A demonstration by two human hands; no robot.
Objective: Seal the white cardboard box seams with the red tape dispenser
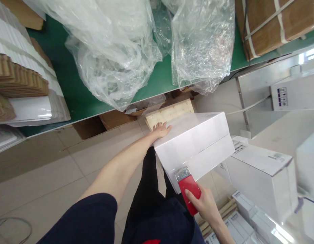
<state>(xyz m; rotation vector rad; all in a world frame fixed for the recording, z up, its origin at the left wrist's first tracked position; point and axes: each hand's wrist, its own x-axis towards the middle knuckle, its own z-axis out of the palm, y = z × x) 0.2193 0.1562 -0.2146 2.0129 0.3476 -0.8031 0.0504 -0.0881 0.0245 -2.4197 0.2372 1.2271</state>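
Gripping red tool [189, 190] in right hand [203, 200], fingers wrapped; metal end [182, 173] at near end of box [187, 152] seam [204, 149], long axis crosswise to it. Resting left hand [160, 130], fingers spread, grasping nothing, on box top, farther from seam. With box between hands, worktop [61, 84] beyond box.

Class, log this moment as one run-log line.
left hand: laid on white carton | right hand: grips red-handled tool | tool's metallic head: at carton's near end
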